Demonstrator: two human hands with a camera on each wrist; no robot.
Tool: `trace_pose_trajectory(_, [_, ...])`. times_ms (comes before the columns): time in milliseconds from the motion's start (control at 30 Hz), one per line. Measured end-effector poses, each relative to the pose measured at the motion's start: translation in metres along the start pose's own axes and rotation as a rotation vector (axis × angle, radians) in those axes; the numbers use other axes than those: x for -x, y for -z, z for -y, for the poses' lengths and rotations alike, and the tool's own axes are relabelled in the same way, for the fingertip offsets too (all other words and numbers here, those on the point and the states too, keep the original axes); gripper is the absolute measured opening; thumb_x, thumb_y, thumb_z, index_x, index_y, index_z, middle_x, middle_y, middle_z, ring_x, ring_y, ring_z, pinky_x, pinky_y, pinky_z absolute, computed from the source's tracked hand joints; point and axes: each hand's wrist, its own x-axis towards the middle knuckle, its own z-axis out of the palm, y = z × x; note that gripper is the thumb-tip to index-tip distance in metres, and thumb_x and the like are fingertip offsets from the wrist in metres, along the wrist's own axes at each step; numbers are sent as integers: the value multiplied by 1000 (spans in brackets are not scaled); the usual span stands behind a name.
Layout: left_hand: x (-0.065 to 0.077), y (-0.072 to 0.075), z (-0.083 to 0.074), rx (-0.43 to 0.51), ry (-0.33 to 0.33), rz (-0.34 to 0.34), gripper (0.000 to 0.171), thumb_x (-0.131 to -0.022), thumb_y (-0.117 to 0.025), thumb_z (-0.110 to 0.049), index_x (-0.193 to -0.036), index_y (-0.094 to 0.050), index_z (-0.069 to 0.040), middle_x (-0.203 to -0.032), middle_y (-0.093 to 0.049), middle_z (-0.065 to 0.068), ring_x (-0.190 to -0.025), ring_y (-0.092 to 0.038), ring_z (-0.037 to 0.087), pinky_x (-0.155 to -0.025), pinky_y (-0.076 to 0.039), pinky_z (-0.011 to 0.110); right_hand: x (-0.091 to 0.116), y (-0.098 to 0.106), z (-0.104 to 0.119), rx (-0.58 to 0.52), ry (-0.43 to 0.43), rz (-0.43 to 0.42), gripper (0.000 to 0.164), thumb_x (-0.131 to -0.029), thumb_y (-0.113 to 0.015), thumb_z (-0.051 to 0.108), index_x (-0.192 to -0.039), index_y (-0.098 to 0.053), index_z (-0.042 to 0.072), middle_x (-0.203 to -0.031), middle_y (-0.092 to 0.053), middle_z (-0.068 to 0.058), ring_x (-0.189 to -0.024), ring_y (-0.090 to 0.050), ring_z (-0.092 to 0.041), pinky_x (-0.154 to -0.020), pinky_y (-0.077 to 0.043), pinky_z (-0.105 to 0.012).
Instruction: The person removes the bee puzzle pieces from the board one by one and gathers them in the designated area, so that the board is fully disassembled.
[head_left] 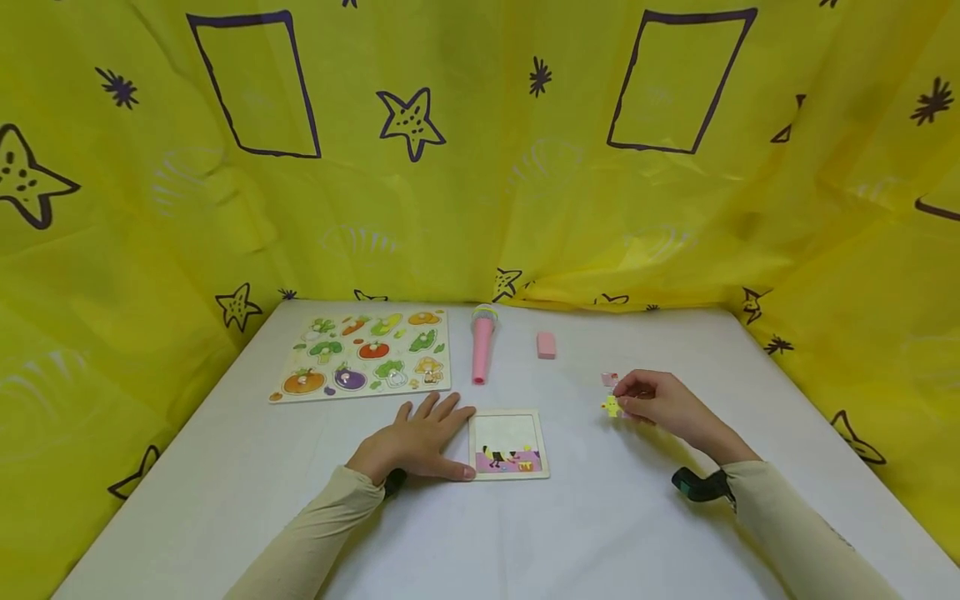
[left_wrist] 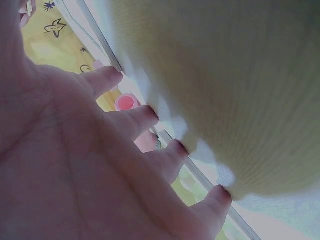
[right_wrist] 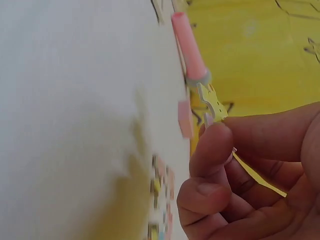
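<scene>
My left hand [head_left: 416, 437] lies with its fingers spread at the left side of a small white-framed puzzle board [head_left: 507, 428]. Its thumb and forefinger tips are right at the frame's edge. A bee and a honey pot show on a pink strip along the lower part of that board. To the right, my right hand [head_left: 671, 408] pinches a yellow puzzle piece [right_wrist: 212, 102] with a small face between thumb and forefinger, raised above the table. The other fingers of that hand curl in, with another thin yellow-edged piece [right_wrist: 260, 179] showing among them.
A vegetable peg puzzle [head_left: 360, 354] lies at the back left, a pink toy microphone [head_left: 482, 346] beside it. Further right is a pink block [head_left: 546, 345]. Small puzzle pieces [right_wrist: 157, 185] lie on the table near my right hand. A yellow curtain [head_left: 480, 167] encloses the table.
</scene>
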Motion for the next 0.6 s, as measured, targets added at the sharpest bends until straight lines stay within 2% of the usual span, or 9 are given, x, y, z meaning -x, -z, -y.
trace_pose_trajectory(133, [0, 0, 2, 8, -14, -6, 101, -93, -74, -65, -169, -31, -14, -177, -16, 19, -162, -6, 45, -122, -8, 74, 7, 20, -10, 19, -44, -39, 20, -106, -67, 6, -120, -65, -7, -102, -68, -13, -84, -61, -23, -67, -54, -28])
trace_pose_trajectory(267, [1, 2, 0, 10, 0, 1, 100, -92, -76, -63, -169, -32, -15, -177, -17, 17, -162, -6, 44, -122, -7, 73, 13, 36, -21, 42, -76, -75, 23, -108, -64, 7, -124, -64, -9, -104, -68, -14, -86, -61, -24, -70, -56, -28])
trace_pose_trajectory(400, [1, 3, -1, -2, 13, 11, 100, -92, -76, -63, -169, -32, -16, -177, -17, 16, -162, -7, 43, -123, -8, 72, 18, 47, -31, 43, -114, -109, 25, -109, -62, 6, -125, -63, -12, -106, -67, -14, -85, -61, -21, -71, -56, -27])
trace_pose_trajectory(600, [1, 3, -1, 3, 1, 12, 97, -94, -76, -59, -168, -33, -14, -177, -17, 18, -162, -8, 44, -122, -9, 73, 22, 58, -43, 66, -187, -132, 27, -110, -58, 9, -126, -61, -13, -96, -64, -10, -78, -57, -19, -65, -51, -27])
